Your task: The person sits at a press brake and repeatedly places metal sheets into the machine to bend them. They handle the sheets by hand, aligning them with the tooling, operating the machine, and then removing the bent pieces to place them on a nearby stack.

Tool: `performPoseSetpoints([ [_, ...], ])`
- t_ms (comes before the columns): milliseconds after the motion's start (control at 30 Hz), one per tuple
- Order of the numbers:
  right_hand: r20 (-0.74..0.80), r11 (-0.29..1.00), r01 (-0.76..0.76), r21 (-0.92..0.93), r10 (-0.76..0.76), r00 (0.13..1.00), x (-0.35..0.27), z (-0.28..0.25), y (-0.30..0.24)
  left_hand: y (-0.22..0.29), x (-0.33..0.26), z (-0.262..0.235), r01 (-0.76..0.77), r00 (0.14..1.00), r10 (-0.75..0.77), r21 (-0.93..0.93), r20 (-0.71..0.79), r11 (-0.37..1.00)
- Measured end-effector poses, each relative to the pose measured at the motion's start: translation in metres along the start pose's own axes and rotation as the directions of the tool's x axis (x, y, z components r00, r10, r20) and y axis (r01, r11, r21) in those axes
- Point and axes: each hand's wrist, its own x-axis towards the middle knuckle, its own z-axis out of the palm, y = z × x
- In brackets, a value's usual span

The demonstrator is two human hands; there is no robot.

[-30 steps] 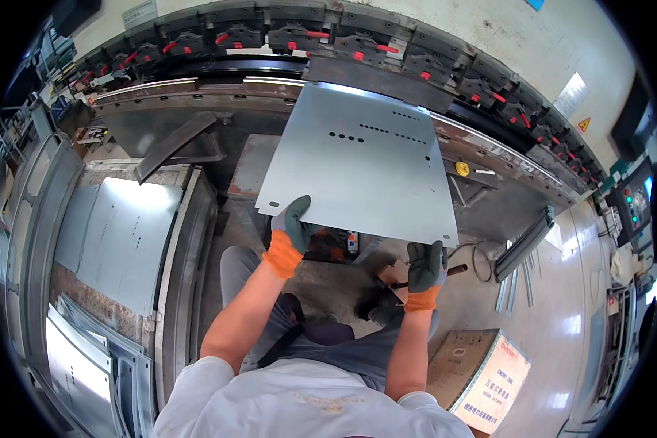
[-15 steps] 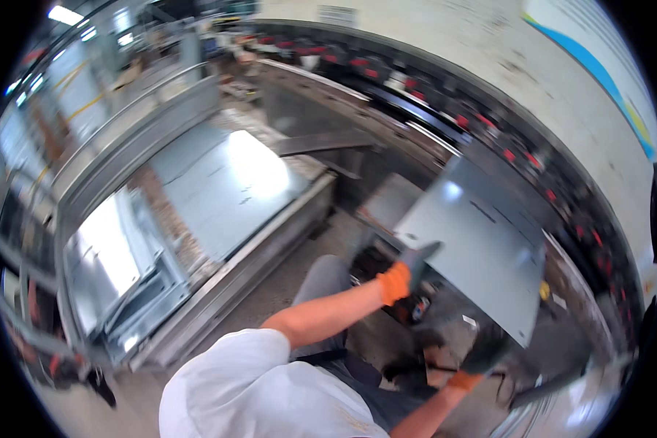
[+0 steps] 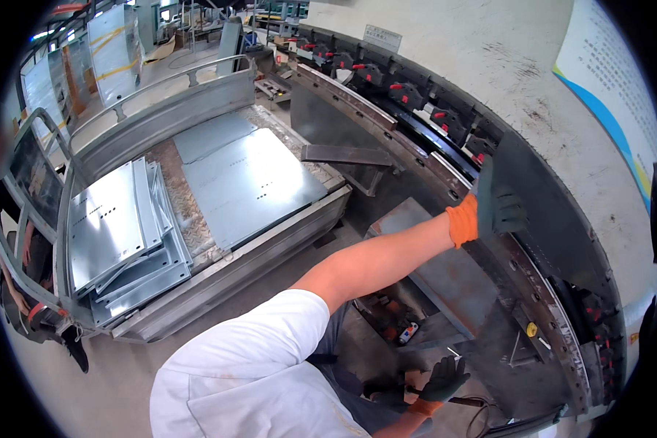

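Observation:
A dark grey metal sheet (image 3: 555, 212) stands steeply tilted against the front of a large press brake (image 3: 445, 80). My left hand (image 3: 498, 210), in a dark glove with an orange cuff, reaches up to the sheet's near face by its left edge. Its fingers are stretched out and appear to rest against the metal. Low in front of my body, my right hand (image 3: 445, 379) is in a matching glove, apart from the sheet, its fingers spread and holding nothing. The sheet's lower edge meets the press brake's long bed (image 3: 540, 292).
At left, a flatbed cart (image 3: 233, 285) with metal sides carries flat shiny sheets (image 3: 252, 182) and stacked panels with folded edges (image 3: 117, 226). A rusty-edged steel stand (image 3: 445, 285) is below my left forearm. A yellow tape measure (image 3: 531, 330) lies near the bed.
The sheet has swung up from a nearly flat position to a steep one. My left hand has risen with it, and my right hand has come away from its near edge and dropped leftward.

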Motion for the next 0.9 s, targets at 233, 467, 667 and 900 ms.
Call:
performPoseSetpoints([
  [233, -0.011, 1.000, 0.006, -0.018, -0.006, 1.000, -0.003, 0.003, 0.000, 0.036, 0.032, -0.001, -0.007, 0.999, 0.012, 0.098, -0.043, 0.995],
  [467, 0.154, 1.000, -0.010, -0.001, 0.010, 0.988, 0.012, -0.044, 0.012, 0.073, 0.069, -0.010, 0.254, 0.938, -0.182, 0.226, -0.295, 0.940],
  [667, 0.103, 0.996, -0.013, -0.086, 0.022, 0.994, 0.023, -0.032, 0.027, 0.102, 0.093, -0.050, 0.123, 0.990, -0.143, 0.421, 0.015, 0.899],
  [900, 0.055, 0.981, -0.105, -0.161, 0.115, 0.992, 0.023, -0.007, 0.012, 0.094, 0.102, -0.067, -0.492, 0.867, 0.258, 0.813, 0.426, 0.311],
])
